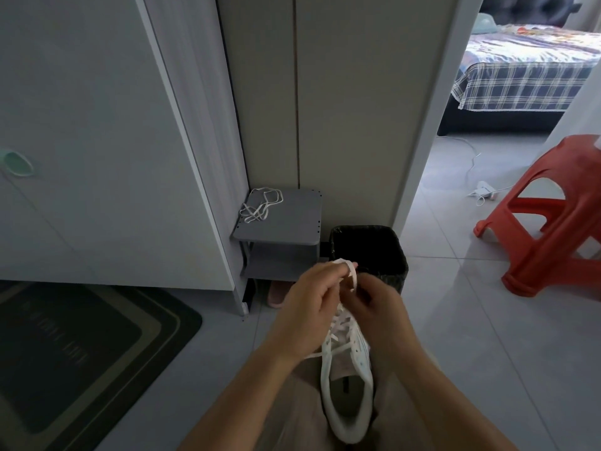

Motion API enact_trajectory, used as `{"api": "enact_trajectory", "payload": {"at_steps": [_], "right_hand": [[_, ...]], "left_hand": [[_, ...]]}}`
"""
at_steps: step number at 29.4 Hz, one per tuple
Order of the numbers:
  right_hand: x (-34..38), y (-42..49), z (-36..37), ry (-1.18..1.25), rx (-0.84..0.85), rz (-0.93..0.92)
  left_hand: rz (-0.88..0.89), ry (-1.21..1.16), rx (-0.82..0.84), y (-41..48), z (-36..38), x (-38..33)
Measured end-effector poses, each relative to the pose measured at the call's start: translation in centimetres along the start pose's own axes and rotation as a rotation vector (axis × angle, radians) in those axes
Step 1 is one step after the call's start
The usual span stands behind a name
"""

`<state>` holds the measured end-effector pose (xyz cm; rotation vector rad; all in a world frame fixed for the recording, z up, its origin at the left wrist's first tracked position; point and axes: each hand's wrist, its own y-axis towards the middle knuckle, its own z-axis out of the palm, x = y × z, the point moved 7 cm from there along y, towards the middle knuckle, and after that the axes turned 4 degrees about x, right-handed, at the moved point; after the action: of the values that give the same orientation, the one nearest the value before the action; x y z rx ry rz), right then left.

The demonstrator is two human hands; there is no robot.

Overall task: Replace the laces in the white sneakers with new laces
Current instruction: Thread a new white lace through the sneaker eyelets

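Note:
A white sneaker (349,379) lies between my knees with its heel toward me and its toe hidden behind my hands. A white lace (349,271) runs up from its eyelets. My left hand (309,307) pinches a loop of that lace above the toe. My right hand (379,307) holds the same lace right beside it. A loose white lace (260,205) lies in a tangle on the grey shelf (292,222).
A black bin (367,249) stands just beyond my hands, beside the grey shelf. A pink slipper (276,292) lies under the shelf. A red plastic stool (549,219) is at the right, a dark doormat (81,353) at the left. White cabinet doors (113,141) fill the left.

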<state>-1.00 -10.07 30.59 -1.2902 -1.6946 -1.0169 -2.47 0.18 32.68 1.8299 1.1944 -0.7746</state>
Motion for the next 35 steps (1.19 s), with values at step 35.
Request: {"api": "enact_trajectory", "payload": {"at_steps": [35], "right_hand": [[-0.7, -3.3, -4.1, 0.263, 0.089, 0.050]], "left_hand": [[-0.302, 0.091, -0.154, -4.8, -4.2, 5.4]]}}
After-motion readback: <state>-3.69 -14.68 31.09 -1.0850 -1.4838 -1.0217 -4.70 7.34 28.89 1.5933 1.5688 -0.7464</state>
